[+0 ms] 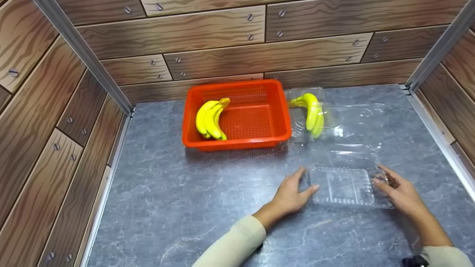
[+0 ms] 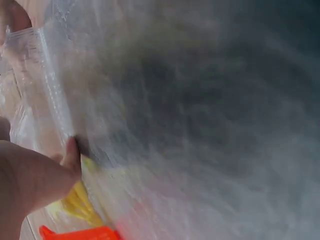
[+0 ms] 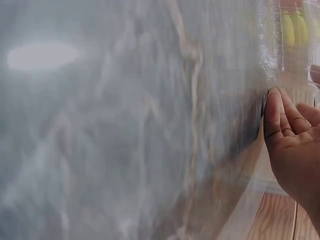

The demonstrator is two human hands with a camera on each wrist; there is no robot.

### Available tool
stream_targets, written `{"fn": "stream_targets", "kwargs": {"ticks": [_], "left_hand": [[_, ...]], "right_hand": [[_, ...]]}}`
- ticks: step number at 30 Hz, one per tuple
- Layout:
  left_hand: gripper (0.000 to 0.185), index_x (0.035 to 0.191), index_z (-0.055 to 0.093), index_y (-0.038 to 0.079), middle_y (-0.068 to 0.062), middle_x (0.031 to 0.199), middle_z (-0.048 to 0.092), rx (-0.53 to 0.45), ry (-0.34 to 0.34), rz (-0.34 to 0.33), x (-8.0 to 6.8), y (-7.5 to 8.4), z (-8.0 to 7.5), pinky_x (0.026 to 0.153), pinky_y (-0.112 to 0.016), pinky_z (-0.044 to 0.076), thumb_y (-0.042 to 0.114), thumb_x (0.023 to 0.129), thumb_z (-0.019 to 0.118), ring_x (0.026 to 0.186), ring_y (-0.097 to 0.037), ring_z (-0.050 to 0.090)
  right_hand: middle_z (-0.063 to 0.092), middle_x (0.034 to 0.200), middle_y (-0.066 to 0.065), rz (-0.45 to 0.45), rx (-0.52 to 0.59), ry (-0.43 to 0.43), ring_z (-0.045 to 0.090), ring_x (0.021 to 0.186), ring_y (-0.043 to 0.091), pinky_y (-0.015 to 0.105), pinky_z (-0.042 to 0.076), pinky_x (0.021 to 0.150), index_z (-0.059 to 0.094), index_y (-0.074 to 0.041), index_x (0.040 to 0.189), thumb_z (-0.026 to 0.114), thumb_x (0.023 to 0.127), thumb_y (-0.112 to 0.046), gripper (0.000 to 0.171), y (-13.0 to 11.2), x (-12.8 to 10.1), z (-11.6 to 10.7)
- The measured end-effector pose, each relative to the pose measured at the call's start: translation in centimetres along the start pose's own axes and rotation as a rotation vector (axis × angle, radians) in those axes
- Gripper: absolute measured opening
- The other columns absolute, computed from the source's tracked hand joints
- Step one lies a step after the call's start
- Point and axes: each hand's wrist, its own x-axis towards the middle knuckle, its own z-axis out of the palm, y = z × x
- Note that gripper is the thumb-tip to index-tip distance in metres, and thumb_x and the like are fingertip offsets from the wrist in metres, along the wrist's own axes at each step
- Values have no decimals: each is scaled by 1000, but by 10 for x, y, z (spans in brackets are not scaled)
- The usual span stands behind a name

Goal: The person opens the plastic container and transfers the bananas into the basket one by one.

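Note:
A clear plastic clamshell container (image 1: 342, 185) stands on the grey surface at the front right, with its lid tilted back toward the far side. Beside its left edge is my left hand (image 1: 293, 193); the thumb reaches the rim and the fingers lie spread along the outside. My right hand (image 1: 399, 191) pinches the right edge between thumb and fingertips. In the left wrist view the left thumb (image 2: 72, 160) lies along the plastic edge. The right wrist view has the right hand's thumb and fingers (image 3: 272, 112) close together at the container's edge.
An orange-red basket (image 1: 238, 143) with a bunch of bananas (image 1: 211, 118) inside stands at the back. Right of it another banana bunch (image 1: 312, 113) sits in a second clear container (image 1: 298, 125). Wood-patterned walls (image 1: 214, 29) enclose the back and sides.

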Motion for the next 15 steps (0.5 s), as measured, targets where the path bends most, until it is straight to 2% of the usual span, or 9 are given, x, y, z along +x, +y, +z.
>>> {"fn": "stream_targets", "kwargs": {"ticks": [4,6,10,15], "left_hand": [[80,165,40,13,-7,165,52,-45,-92,14,1,2,-1,128,-32,40,47,101,72,152,-20,52],[81,166,39,13,-7,164,54,-56,-106,19,1,4,0,126,-29,41,46,100,73,149,-19,55],[79,165,41,11,-10,153,64,-88,-84,21,4,10,9,116,-24,49,41,101,74,133,-16,66],[70,162,46,13,-7,153,65,-120,-52,21,8,14,23,110,-20,52,39,103,72,128,-13,69]], "right_hand": [[60,98,-46,74,-54,17,63,80,-10,20,56,64,54,3,152,69,105,-27,57,1,2,-9],[62,94,-44,109,-73,-1,63,73,-4,22,56,61,56,1,151,69,105,-34,59,0,4,-13],[70,86,-38,159,-54,-21,69,68,0,26,58,57,52,4,152,66,106,-41,65,-2,7,-21],[72,93,-38,171,22,-35,73,82,-9,27,64,65,40,13,156,59,110,-38,71,1,5,-32]]}}
